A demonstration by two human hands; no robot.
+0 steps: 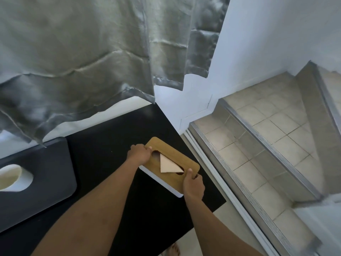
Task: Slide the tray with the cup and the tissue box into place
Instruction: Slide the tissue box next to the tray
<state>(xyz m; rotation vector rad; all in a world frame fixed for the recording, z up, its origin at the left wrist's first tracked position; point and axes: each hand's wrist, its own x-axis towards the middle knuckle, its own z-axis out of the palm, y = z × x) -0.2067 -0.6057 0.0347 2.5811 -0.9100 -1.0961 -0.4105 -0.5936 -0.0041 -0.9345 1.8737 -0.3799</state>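
We see the cup [11,179] cut off at the frame's left edge. Hands [139,153] cover both box [171,163] ends. Curtain [73,61] at upper left is motion-blurred.

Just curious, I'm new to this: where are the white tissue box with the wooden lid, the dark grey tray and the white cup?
Tissue box [186,162]: head view, wooden lid.
Tray [49,174]: head view, flat surface.
Cup [11,177]: head view, inner wall.

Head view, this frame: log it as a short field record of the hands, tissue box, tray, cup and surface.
left hand: grips the far end of the box
right hand: grips the near end
white tissue box with wooden lid: on table, near its right edge, pink tissue sticking out
dark grey tray: at left, untouched
white cup: on tray, partly out of frame
black table
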